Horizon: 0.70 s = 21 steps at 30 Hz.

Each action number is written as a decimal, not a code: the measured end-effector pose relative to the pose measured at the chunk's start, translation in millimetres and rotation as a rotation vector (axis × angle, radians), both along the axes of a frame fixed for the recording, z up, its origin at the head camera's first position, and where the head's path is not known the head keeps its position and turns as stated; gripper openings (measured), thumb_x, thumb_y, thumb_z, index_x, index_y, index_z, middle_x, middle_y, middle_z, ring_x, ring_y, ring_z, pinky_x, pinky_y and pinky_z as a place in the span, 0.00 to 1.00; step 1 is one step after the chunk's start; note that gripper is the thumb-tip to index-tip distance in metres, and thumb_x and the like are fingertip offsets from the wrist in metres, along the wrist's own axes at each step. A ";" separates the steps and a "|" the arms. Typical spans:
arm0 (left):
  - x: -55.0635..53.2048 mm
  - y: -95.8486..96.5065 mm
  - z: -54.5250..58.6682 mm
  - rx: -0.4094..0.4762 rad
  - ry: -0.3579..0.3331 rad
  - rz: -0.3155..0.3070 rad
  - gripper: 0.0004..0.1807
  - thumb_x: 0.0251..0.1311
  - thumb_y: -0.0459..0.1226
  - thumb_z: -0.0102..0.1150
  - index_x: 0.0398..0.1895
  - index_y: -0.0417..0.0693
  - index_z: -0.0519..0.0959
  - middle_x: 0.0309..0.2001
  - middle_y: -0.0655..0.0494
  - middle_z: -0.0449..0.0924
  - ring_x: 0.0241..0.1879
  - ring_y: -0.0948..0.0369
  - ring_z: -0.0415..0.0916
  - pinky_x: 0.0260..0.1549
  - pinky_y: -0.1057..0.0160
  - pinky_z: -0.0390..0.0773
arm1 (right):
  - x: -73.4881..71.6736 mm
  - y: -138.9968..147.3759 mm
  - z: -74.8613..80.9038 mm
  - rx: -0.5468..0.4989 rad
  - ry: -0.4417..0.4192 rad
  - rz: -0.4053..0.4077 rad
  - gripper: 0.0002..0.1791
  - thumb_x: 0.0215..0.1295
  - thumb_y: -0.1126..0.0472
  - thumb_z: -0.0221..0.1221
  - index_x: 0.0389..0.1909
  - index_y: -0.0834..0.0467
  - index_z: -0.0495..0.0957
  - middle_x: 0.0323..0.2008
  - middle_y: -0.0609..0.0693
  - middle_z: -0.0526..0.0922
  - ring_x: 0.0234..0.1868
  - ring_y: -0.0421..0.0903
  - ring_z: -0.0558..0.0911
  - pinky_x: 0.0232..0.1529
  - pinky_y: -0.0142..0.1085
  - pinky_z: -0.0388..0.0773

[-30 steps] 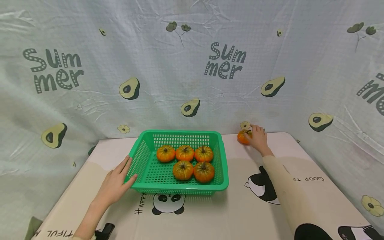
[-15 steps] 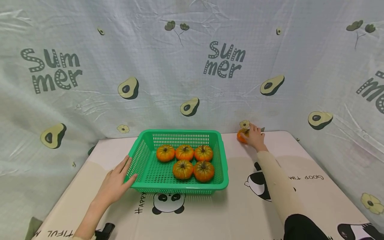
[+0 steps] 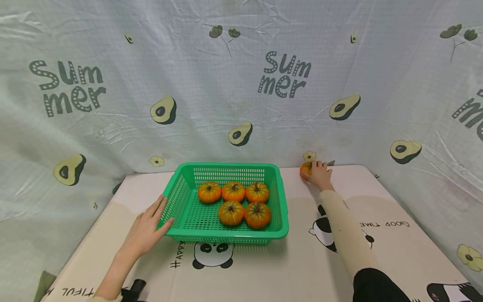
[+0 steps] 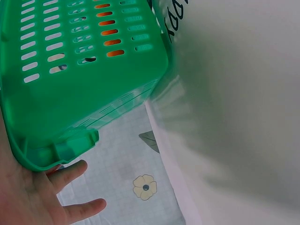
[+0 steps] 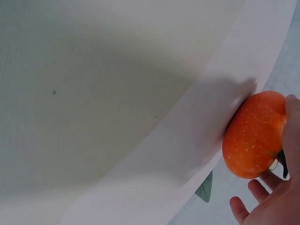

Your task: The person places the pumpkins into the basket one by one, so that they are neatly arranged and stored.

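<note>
A small orange pumpkin (image 3: 306,168) sits at the back right of the table, close to the wall cloth. My right hand (image 3: 320,174) grips it from its right side; in the right wrist view the thumb lies on the pumpkin (image 5: 255,133) and a finger reaches behind it near the dark stem, while other fingers stay off it. My left hand (image 3: 145,228) lies along the left rim of a green plastic basket (image 3: 226,235), fingers straight and touching it. Several more orange pumpkins (image 3: 231,213) stand inside the basket, towards its middle and right.
Behind the table hangs a pale cloth (image 3: 211,105) printed with avocados and lettering. The table cover (image 3: 302,268) carries panda prints. A dark strap piece (image 3: 133,289) shows by the left wrist.
My right hand has shifted slightly left and closer round the pumpkin, its fingers now lower over it. The left hand and basket have stayed in place.
</note>
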State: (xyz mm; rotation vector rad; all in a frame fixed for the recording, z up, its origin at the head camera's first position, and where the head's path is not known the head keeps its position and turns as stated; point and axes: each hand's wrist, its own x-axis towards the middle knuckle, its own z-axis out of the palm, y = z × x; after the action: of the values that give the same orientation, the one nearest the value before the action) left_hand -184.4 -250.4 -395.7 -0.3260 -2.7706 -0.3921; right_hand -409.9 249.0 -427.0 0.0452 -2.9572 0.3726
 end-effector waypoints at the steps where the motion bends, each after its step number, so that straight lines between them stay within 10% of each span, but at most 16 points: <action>1: -0.1 0.2 0.2 0.001 0.000 0.000 0.35 0.61 0.48 0.46 0.65 0.33 0.56 0.66 0.36 0.54 0.61 0.41 0.58 0.51 0.39 0.63 | 0.0 0.4 -0.3 -0.003 0.003 -0.002 0.40 0.61 0.43 0.49 0.61 0.71 0.54 0.57 0.73 0.59 0.58 0.69 0.55 0.52 0.65 0.55; 21: 0.0 1.2 0.2 0.005 0.001 0.003 0.35 0.61 0.47 0.46 0.64 0.33 0.56 0.65 0.36 0.54 0.61 0.40 0.58 0.51 0.39 0.63 | 8.5 0.3 -0.4 0.013 0.024 0.039 0.40 0.60 0.45 0.52 0.61 0.70 0.53 0.53 0.75 0.61 0.55 0.70 0.58 0.51 0.63 0.57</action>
State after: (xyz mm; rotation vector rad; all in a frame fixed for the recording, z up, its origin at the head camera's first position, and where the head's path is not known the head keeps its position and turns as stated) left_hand -184.5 -249.2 -395.5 -0.3205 -2.7684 -0.3976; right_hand -401.4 249.3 -427.4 0.1081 -2.9388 0.3548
